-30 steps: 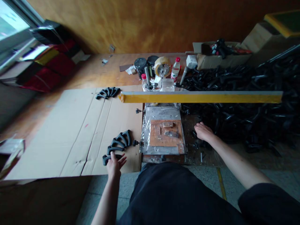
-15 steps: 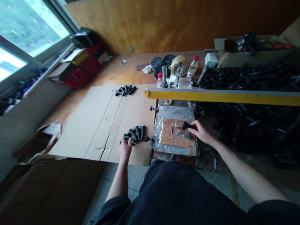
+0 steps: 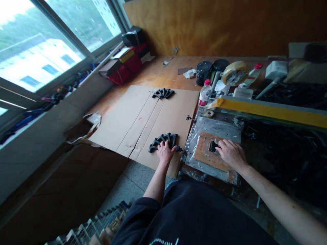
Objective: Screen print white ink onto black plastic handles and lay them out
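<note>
On the cardboard sheet (image 3: 125, 119), my left hand (image 3: 166, 152) lies over the near fan-shaped row of black curved parts (image 3: 153, 147). Its fingers are stretched forward against them and the thumb is apart. My right hand (image 3: 232, 153) grips a short black part (image 3: 213, 146), its wide end lying at the wooden board (image 3: 204, 154). Fingers cover the rest of that part. The board sits on a grey metal plate (image 3: 195, 139) wrapped in clear film. Farther back on the cardboard is a second fan of black parts (image 3: 163, 93).
A yellow-and-grey bar (image 3: 270, 110) crosses above the bench behind my right hand. Plastic bottles (image 3: 204, 92), a tape roll (image 3: 235, 73) and black tubs (image 3: 203, 73) stand at the back. Black knobs (image 3: 189, 117) stick out from the plate's left side. A dark pile (image 3: 286, 156) lies right.
The view has swung left, so the bench appears farther right. My left hand has gone from closed fingers to spread over the near row. My right hand's black part has turned over the board.
</note>
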A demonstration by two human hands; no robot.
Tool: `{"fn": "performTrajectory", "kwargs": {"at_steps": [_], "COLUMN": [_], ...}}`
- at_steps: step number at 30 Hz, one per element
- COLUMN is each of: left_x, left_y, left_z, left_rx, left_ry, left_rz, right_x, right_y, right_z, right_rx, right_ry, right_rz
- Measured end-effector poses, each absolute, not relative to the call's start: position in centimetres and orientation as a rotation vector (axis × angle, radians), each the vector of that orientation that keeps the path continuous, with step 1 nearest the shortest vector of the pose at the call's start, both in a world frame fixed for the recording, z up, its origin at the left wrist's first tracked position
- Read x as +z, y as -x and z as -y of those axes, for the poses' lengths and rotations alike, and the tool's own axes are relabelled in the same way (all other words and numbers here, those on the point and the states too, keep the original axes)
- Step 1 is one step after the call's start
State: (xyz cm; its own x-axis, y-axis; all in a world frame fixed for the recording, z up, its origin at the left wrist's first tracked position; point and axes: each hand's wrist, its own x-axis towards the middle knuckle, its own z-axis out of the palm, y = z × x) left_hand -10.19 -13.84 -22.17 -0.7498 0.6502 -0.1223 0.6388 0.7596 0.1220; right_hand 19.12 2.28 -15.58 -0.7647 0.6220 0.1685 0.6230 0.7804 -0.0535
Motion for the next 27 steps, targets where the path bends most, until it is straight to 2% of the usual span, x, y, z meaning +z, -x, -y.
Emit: {"fn": "performTrajectory", "kwargs": {"at_steps": [4, 10, 15, 18, 21, 27], "left_x": [-21.7, -21.7, -22.6, -22.6, -22.1, -21.1], "left_y": [10.2, 10.7, 12.4, 16.2, 22.2, 34.3], "left_z": [13.7, 14.0, 14.7, 14.1, 11.4, 0.1], "left_rx": [0.097, 0.126, 0.168, 0.204, 0.231, 0.174], "left_ry": [-1.049, -1.110, -1.198, -1.283, -1.431, -1.594], "left_rz": [-2.808, -2.767, -2.684, -2.667, -2.642, -2.508], "right_x": [-14.8, -15.8, -19.2, -20.3, -20.5, -21.0], "right_y": [-15.9, -4.2, 3.2, 5.2, 7.4, 11.4], "right_z": [-1.3, 1.8, 3.1, 2.8, 2.1, 2.3], "right_rx": [0.206, 0.974, 1.172, 1.202, 1.091, 0.743], "right_ry": [0.909, 0.816, 0.901, 0.811, 0.890, 1.095], "right_rz": [2.808, 2.792, 2.982, 2.915, 3.004, 3.409]}}
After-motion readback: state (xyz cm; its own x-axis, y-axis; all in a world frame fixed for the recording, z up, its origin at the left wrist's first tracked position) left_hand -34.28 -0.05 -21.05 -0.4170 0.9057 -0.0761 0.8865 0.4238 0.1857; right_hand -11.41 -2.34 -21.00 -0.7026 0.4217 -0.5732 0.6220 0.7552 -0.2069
